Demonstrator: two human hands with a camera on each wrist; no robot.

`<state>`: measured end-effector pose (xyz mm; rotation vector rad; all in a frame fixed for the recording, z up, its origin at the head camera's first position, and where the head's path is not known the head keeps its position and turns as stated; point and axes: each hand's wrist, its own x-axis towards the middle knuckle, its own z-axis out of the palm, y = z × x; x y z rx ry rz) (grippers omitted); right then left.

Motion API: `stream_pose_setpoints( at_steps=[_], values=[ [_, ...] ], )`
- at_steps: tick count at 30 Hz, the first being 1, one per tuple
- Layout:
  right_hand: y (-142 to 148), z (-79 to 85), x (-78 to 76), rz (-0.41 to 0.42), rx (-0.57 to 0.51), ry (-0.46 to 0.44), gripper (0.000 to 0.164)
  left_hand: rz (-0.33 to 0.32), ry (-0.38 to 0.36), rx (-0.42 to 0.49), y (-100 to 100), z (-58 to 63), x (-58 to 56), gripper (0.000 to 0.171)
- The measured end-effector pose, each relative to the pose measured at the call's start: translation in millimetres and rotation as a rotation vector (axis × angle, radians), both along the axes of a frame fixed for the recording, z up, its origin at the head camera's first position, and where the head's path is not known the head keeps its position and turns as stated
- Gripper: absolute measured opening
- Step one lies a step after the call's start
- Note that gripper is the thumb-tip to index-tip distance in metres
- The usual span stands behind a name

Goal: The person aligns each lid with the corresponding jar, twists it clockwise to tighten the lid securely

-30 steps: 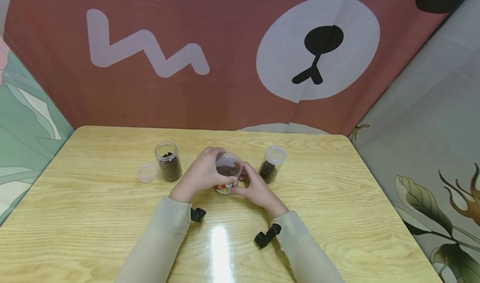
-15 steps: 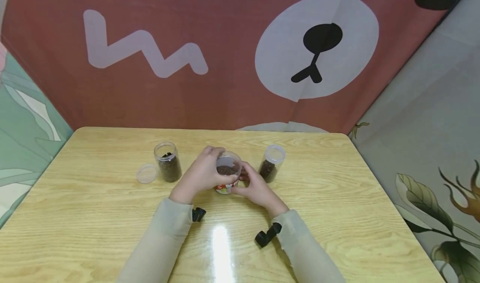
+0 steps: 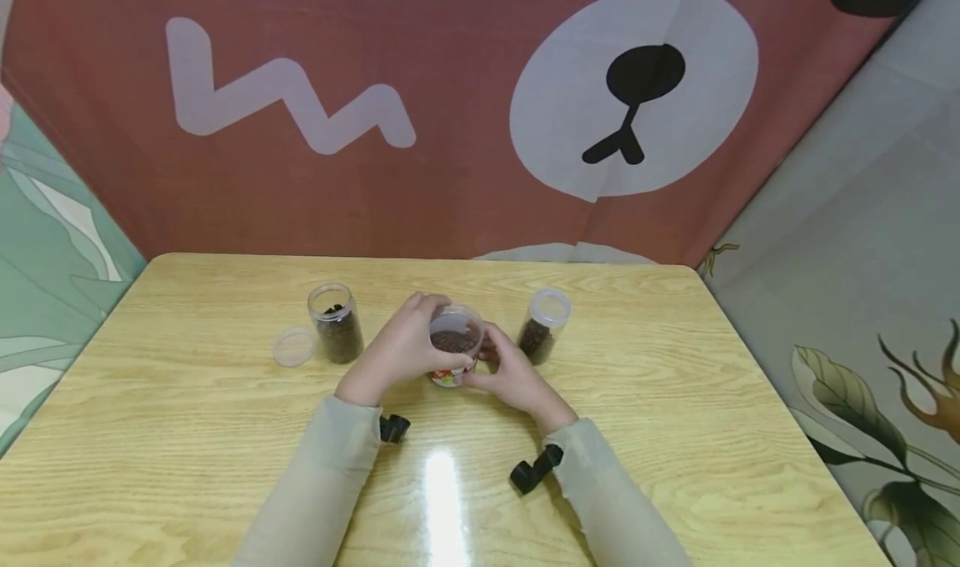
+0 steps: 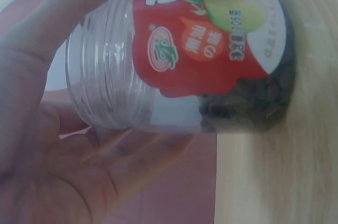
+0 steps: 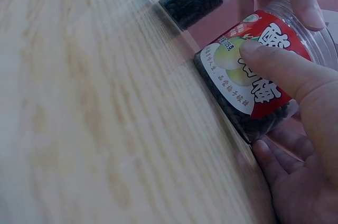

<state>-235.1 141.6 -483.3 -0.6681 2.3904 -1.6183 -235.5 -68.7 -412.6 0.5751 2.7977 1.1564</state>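
Observation:
A clear plastic jar (image 3: pixel 452 373) with a red fruit label stands upright on the table, screw-threaded mouth uncovered. Small dark pieces fill its lower part, seen through the wall in the left wrist view. My left hand (image 3: pixel 405 342) grips it round the upper part from the left, thumb across the front near the rim. Lower down on the right side, my right hand (image 3: pixel 517 379) holds the same jar. In the right wrist view its thumb presses on the label (image 5: pixel 232 89), while the other fingers go round the far side, partly hidden.
Left of the hands stands an uncapped jar (image 3: pixel 340 333) of dark pieces, with a translucent round lid (image 3: pixel 293 347) lying beside it. On the right is another jar (image 3: pixel 538 342) of dark pieces, with a whitish top (image 3: pixel 551 307). The wooden table (image 3: pixel 225 450) meets a printed cloth (image 3: pixel 450 200) behind.

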Motion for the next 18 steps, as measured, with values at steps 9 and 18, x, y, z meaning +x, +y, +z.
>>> stream_pose_setpoints(
  at_steps=[9, 18],
  values=[
    [0.7, -0.5, 0.9, -0.011, 0.001, -0.017, 0.075, -0.088, -0.01, 0.038, -3.8, -7.0, -2.5, 0.096],
    [0.2, 2.6, 2.1, -0.008, 0.007, -0.041, 0.075, -0.163, -0.124, 0.067, -7.8, -11.9, -1.8, 0.096]
  ],
)
